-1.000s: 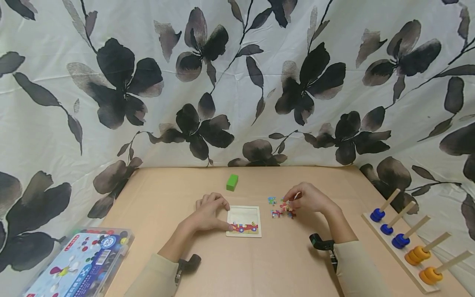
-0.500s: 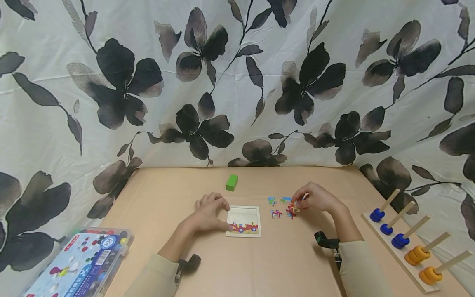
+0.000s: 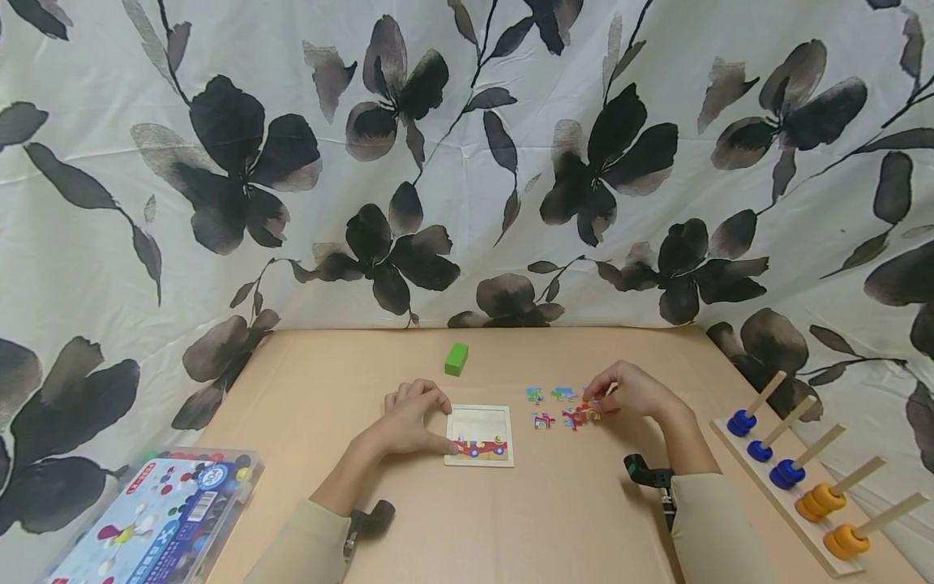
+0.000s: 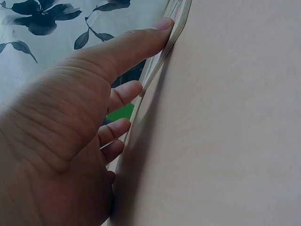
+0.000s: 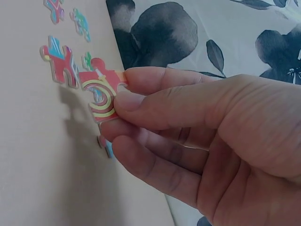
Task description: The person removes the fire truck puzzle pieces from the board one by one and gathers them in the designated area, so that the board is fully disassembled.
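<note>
Light wooden puzzle tray (image 3: 477,422) lies mid-table, with red vehicle pieces (image 3: 481,449) along its lower row. My left hand (image 3: 412,418) holds it by the left side, thumb on the rim near the lower corner and fingertips along the edge. A red jigsaw piece with yellow rings (image 5: 102,107) is pinched between the thumb and fingers of my right hand (image 3: 631,393), just above the table. Beside it lie several loose pieces: a blue-green one (image 3: 535,395), another blue-green one (image 3: 563,393), a red-and-white one (image 3: 543,421) and a red one (image 3: 571,419).
A green block (image 3: 456,358) sits behind the tray. On the right stands a wooden peg board (image 3: 788,507) with blue and orange rings. At the left front lies a clear plastic case (image 3: 156,519) with a printed cover. Floral cloth (image 3: 467,162) hangs behind the table.
My right hand has moved a little to the right with the ringed piece, uncovering more of the loose pieces. The left hand and the tray have stayed put.
</note>
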### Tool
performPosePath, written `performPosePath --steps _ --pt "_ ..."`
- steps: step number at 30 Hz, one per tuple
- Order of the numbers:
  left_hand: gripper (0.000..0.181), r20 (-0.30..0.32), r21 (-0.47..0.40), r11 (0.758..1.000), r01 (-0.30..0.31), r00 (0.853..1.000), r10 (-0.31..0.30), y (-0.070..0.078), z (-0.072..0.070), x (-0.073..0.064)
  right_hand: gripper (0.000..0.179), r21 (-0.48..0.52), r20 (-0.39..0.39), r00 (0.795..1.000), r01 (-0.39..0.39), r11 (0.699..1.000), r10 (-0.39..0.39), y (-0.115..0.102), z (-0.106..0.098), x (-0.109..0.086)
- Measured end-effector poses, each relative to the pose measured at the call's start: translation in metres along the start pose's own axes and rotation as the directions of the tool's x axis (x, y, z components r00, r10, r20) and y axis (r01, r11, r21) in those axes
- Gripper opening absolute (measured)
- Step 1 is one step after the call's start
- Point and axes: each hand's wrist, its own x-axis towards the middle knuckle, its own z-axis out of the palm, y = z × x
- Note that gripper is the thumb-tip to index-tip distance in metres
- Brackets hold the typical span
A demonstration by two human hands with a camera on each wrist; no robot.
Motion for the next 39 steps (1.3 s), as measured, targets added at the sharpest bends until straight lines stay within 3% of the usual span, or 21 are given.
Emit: performPosePath --steps 33,39 --pt "0.056 -0.002 0.003 1.0 0.003 1.0 -0.003 -0.001 0.001 0.0 0.012 -0.048 -0.023 0.995 -0.1 0.994 0.099 0.017 0.002 -0.002" --pt "0.056 0.001 0.008 1.0 0.006 1.0 -0.006 -0.001 0.002 0.0 0.012 -0.072 -0.022 0.998 -0.068 0.995 0.067 0.017 0.002 -0.003"
